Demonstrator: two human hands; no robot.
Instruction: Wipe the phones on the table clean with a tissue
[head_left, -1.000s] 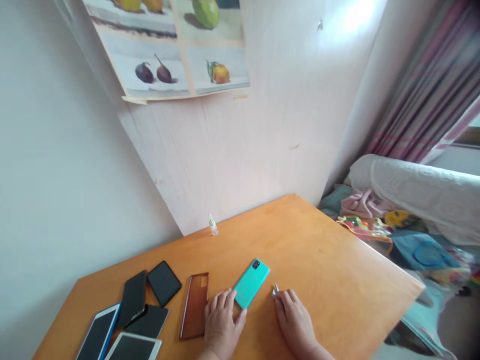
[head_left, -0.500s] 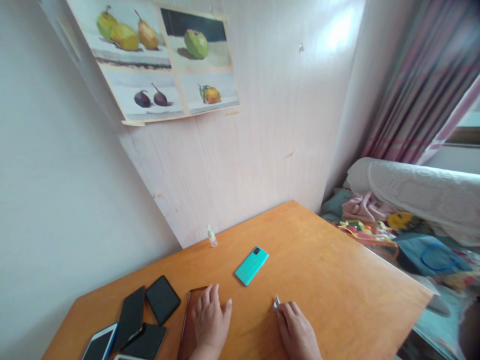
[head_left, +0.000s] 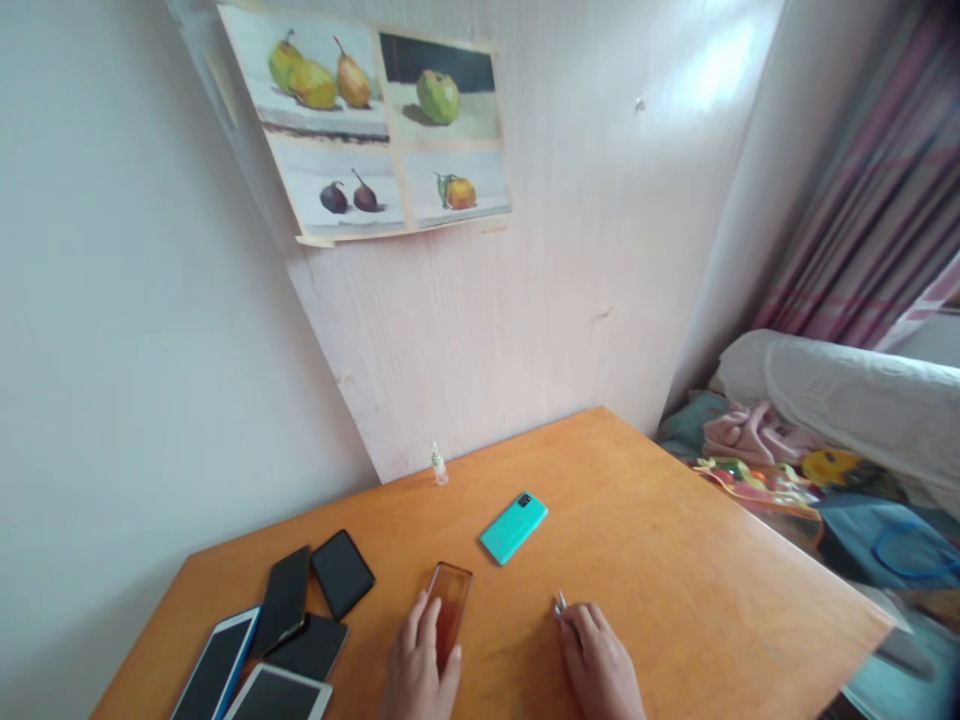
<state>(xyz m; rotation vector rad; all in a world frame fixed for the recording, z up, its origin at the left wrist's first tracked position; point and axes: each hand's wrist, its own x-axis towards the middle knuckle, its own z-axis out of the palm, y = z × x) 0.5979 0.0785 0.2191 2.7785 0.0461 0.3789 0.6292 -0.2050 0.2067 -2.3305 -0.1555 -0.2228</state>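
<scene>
Pale wall (head_left: 555, 330) behind, fruit print (head_left: 409, 135) taped up high, wooden desk (head_left: 675, 560) set against it. Off to the right, past the desk's edge, a curtain (head_left: 847, 220) and a white roll (head_left: 847, 390) above heaped cloth. Small bottle (head_left: 439, 468) upright at the back of the desk, just beside the wall.

Brown see-through case (head_left: 453, 598) at the near side of the desk, partly covered by the left hand (head_left: 420, 665): fingers along its left side, thumb toward its right side, apparently holding it across its width. Cannot tell whether flat on the desk or slightly raised. Long axis of the case running toward the wall, far end leaning a little right.

Teal phone (head_left: 514, 528) just beyond that far end and to its right, back facing up, untouched. Long axis slanting more strongly rightward than the case's. Forward and right of the left hand, forward and left of the right hand (head_left: 600, 660), about equally near to both.

Right hand low over the desk, pinching a small metal tool (head_left: 560, 603), pointed end forward.

Well left of the case, a cluster of dark-screened devices (head_left: 343, 575).
</scene>
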